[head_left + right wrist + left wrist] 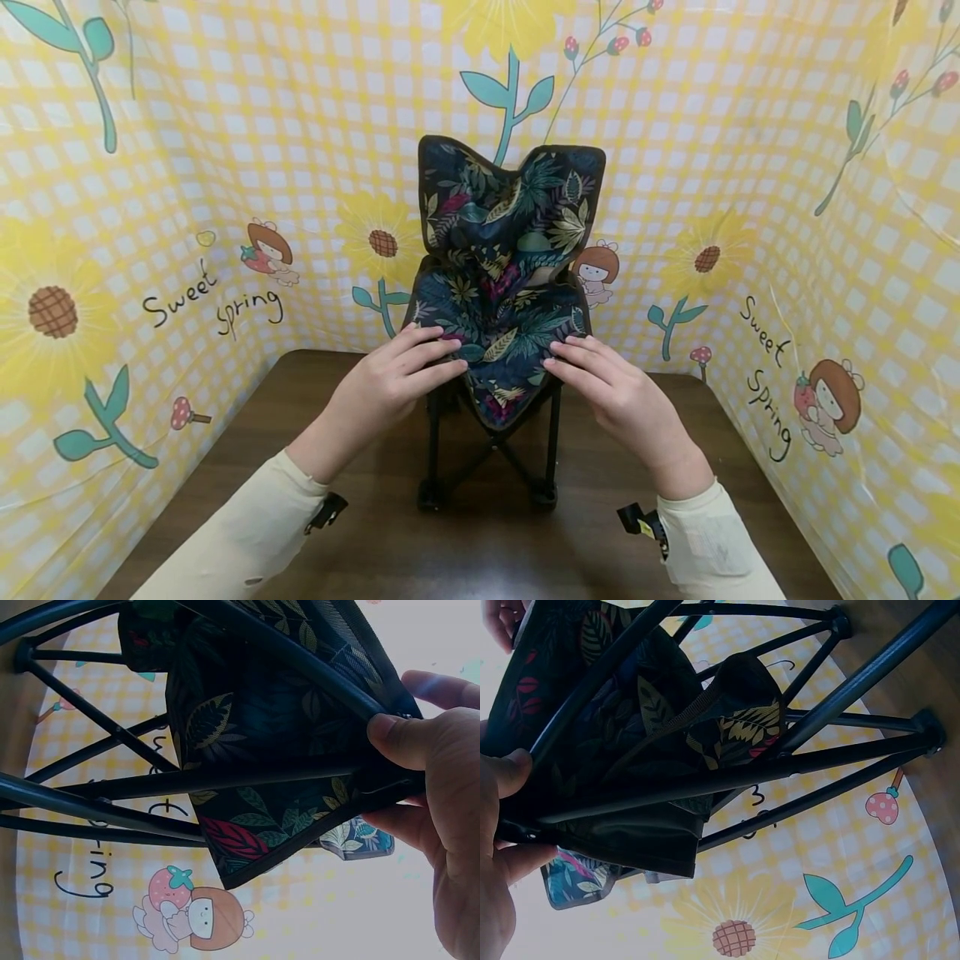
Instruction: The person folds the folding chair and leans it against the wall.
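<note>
A small folding chair [517, 208] with dark, leaf-printed fabric stands upright on thin black legs. Its seat [502, 342] dips in the middle, and the front edge hangs in a point. My left hand [393, 367] grips the seat's front left corner, fingers over the fabric and thumb [514, 771] by the black tube underneath. At the front right corner my right hand [615, 387] holds on likewise, its thumb [397, 741] against the tube below. Crossed legs [492, 450] show beneath the seat between the two hands.
The chair's feet [430, 493] rest on a dark brown wooden table [315, 533]. Yellow-checked cloth [315, 167] with printed flowers and figures hangs behind the table and on both sides.
</note>
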`<state>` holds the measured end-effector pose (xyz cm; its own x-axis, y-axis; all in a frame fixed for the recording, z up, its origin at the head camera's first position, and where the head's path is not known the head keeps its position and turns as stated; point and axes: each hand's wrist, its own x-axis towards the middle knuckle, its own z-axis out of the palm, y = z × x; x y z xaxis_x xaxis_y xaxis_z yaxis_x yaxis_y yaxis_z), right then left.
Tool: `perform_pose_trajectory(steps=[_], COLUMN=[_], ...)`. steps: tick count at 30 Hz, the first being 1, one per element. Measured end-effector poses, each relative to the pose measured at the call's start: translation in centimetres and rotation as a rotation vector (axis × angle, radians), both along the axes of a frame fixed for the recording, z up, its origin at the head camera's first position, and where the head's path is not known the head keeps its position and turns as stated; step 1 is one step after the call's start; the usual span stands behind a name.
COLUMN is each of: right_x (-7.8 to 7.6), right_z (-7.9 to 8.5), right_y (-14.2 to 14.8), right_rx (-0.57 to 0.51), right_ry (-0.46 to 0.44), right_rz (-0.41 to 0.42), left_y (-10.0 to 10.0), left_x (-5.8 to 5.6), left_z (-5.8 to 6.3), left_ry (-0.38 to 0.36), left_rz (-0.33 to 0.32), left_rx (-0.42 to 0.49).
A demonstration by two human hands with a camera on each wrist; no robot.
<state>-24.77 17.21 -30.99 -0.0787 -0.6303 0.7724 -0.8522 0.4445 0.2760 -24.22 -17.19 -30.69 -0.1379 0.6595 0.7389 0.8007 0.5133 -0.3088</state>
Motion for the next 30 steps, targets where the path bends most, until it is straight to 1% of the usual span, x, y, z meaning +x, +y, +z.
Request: perform_pose_trajectory(steps=[4, 9, 22, 30], right_x=[0.0, 0.1, 0.4, 0.4], right_z=[0.1, 0.1, 0.6, 1.1], right_y=[0.0, 0.0, 0.0, -0.4], right_rx=[0.0, 0.004, 0.022, 0.018], right_ry=[-0.006, -0.018, -0.053, -0.038], right_rz=[-0.005, -0.008, -0.022, 0.005], left_y=[0.1, 0.2, 0.4, 0.5], left_x=[0.1, 0.1, 0.3, 0.2], left_z=[0.0, 0.1, 0.6, 0.9], left_ry=[-0.009, -0.003, -0.017, -0.024], left_rz=[-0.003, -0.011, 0.0, 0.002], left_rx=[0.001, 0.007, 0.003, -0.005])
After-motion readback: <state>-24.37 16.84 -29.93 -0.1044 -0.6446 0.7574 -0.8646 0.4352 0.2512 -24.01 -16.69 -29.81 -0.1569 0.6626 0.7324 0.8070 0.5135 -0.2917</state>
